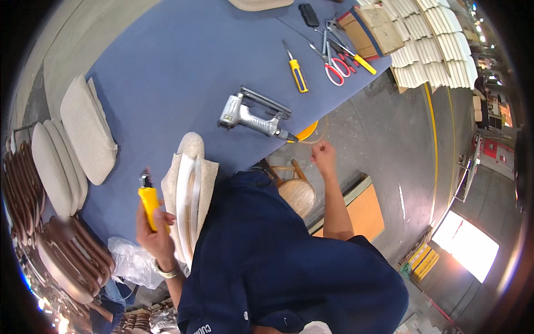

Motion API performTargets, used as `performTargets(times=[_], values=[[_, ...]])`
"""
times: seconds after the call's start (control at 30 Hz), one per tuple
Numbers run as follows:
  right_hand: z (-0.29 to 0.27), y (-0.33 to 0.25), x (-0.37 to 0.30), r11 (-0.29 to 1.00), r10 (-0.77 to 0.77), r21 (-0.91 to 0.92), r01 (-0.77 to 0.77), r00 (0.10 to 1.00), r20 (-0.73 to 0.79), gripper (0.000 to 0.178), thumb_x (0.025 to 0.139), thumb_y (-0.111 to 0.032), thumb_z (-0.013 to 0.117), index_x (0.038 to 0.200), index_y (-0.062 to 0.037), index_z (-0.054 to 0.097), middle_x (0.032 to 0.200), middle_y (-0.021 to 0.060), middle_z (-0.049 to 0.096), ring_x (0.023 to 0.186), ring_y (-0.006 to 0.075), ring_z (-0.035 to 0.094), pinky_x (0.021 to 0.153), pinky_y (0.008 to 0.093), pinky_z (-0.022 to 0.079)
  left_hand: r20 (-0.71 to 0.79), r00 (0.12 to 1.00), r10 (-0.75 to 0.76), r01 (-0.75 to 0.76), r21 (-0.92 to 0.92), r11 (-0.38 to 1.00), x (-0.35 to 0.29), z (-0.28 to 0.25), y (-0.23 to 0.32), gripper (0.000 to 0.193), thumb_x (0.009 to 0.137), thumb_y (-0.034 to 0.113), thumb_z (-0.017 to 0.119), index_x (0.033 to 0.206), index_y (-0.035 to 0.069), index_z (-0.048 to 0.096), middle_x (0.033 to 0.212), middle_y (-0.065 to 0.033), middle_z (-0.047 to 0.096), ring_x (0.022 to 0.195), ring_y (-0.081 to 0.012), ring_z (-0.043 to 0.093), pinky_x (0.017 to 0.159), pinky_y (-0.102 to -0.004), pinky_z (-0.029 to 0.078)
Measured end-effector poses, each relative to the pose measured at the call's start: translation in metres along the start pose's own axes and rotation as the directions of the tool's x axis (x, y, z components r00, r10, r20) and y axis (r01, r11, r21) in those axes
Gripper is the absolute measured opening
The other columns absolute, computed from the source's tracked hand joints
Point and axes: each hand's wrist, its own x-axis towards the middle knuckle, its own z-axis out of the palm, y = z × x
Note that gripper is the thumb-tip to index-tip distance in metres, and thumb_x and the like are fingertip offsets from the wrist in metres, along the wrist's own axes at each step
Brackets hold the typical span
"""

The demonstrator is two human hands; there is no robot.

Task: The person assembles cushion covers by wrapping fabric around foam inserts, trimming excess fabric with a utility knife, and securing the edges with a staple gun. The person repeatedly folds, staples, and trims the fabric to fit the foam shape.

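Observation:
My left hand [156, 231] is wrapped round a yellow-handled tool [149, 203] with a dark metal head, pointing away from me; its exact kind is unclear. Just right of it lies a long, narrow padded piece [189, 189], its beige fabric spread open at both sides and a pale core showing along the middle. My right hand [324, 158] is off the table's edge with fingers curled; whether anything is in them is hidden. Close by it runs a thin clear hose [321, 136], near the coupling of a silver staple gun [253, 115] lying on the blue table [172, 61].
Farther back lie a yellow screwdriver [297, 72], red-handled scissors [334, 69] and a cardboard box [371, 30]. Beige padded pieces [86, 131] stand at the left edge, brown ones [25, 189] beyond. A wooden stool [297, 195] is under the table's right edge.

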Motion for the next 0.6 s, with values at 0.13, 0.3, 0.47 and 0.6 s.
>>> performTargets(times=[0.13,0.3,0.47,0.6], values=[[-0.078,0.081,0.075,0.830,-0.262,-0.508,0.229,0.965,0.007,0.034,0.084,-0.008,0.074,0.115,0.0005,0.065,0.090,0.0122,0.069,0.081,0.0241,0.071,0.077,0.0376,0.061,-0.046,0.999,0.015,-0.013,0.041,0.999,0.026,-0.003,0.001,0.043,0.107,0.018,0.059,0.145,-0.001,0.055,0.112,-0.0103,0.072,0.075,-0.0089,0.065,0.065,-0.0229,0.053],[-0.029,-0.134,0.024,0.887,-0.422,-0.071,0.456,0.863,0.277,0.048,0.099,-0.020,0.068,0.140,0.0029,0.059,0.128,0.0157,0.069,0.114,0.0207,0.067,0.099,0.0365,0.054,-0.043,0.916,0.399,-0.326,0.500,0.802,0.044,0.000,0.063,0.042,0.091,0.004,0.072,0.133,0.003,0.067,0.108,-0.0162,0.073,0.091,-0.0306,0.071,0.083,-0.0362,0.056],[0.134,-0.270,-0.124,0.790,-0.596,0.514,0.335,0.220,0.772,0.047,0.111,-0.036,0.049,0.132,0.0038,0.063,0.125,0.0112,0.068,0.108,0.0170,0.065,0.096,0.0357,0.053,-0.192,0.805,0.561,-0.445,0.430,0.785,0.041,0.045,0.070,0.049,0.084,0.002,0.075,0.132,0.008,0.067,0.116,-0.0133,0.070,0.099,-0.0325,0.068,0.086,-0.0395,0.056],[0.191,-0.268,-0.146,0.886,-0.454,0.461,0.051,0.292,0.842,0.041,0.110,-0.035,0.052,0.121,0.0020,0.065,0.113,0.0073,0.066,0.103,0.0153,0.062,0.092,0.0330,0.050,-0.106,0.875,0.473,-0.435,0.258,0.863,0.024,0.072,0.050,0.058,0.082,0.009,0.080,0.138,0.011,0.065,0.138,-0.0128,0.064,0.117,-0.0333,0.064,0.099,-0.0421,0.053]])
